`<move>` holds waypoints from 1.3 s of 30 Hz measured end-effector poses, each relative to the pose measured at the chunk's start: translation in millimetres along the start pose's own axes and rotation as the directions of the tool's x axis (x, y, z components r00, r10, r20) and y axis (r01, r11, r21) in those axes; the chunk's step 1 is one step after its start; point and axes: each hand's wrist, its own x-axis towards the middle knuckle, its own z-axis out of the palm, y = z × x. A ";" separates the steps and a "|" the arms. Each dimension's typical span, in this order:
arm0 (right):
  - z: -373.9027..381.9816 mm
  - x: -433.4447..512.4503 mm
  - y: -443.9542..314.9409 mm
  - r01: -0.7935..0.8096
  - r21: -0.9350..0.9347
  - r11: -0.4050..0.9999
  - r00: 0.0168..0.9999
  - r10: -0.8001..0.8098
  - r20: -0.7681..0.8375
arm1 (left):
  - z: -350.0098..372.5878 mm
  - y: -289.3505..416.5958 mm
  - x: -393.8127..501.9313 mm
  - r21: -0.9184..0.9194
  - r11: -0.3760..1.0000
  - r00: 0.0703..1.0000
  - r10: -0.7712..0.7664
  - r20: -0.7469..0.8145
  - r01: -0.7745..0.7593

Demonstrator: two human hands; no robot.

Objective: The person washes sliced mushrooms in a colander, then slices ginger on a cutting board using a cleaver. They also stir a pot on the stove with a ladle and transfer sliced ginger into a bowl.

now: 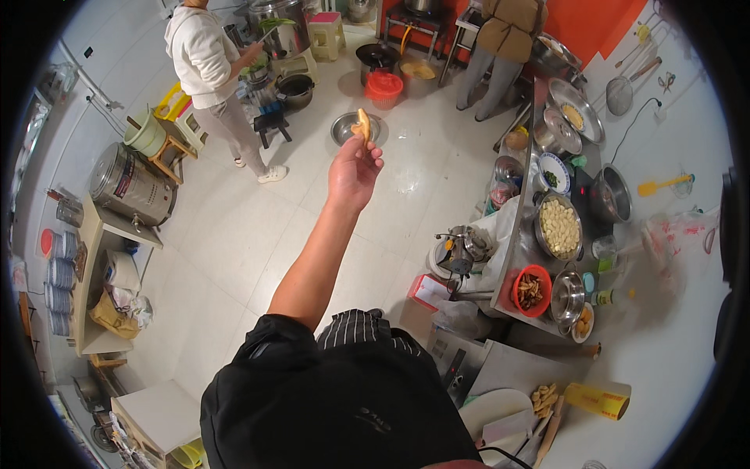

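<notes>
My left hand (355, 170) is stretched out over the floor, its thumb and fingers pinching a tan, curved piece of food (364, 124); its kind is unclear. Beyond the fingertips, and partly behind the piece, a steel bowl (341, 130) appears on the floor. My right hand is out of view; a sliver of skin shows at the bottom edge, its body part unclear. At the lower right a cleaver (505, 427) lies on a round white cutting board (477, 407), near a pile of similar tan pieces (544, 400) and a wooden rolling pin (549, 435).
One person stands at upper left holding green vegetables (275, 23), another at upper right. A red basket (384, 88) and a black wok (377, 55) stand ahead. The right counter (515, 249) holds a pot of pale chunks (559, 227) and a red bowl (532, 291). A shelf (88, 293) stands left.
</notes>
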 end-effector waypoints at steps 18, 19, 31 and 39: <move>-33.8 -21.3 17.5 -0.034 0.069 0.997 0.989 0.043 -0.142 | 8.1 8.0 24.5 -0.041 0.995 0.978 -0.079 0.193 0.088; -38.2 -20.2 19.0 -0.032 0.082 0.996 0.988 0.044 -0.147 | 11.0 3.7 25.6 -0.021 0.997 0.971 -0.074 0.226 0.080; -59.1 -3.0 52.2 -0.133 0.243 0.961 0.971 0.077 0.228 | 65.5 -105.6 23.7 0.185 0.928 0.878 -0.368 0.305 0.324; -34.3 -25.6 52.0 -0.031 0.214 0.976 0.983 -0.008 0.181 | 73.6 -193.6 -29.4 0.535 0.803 0.836 -0.467 0.288 0.264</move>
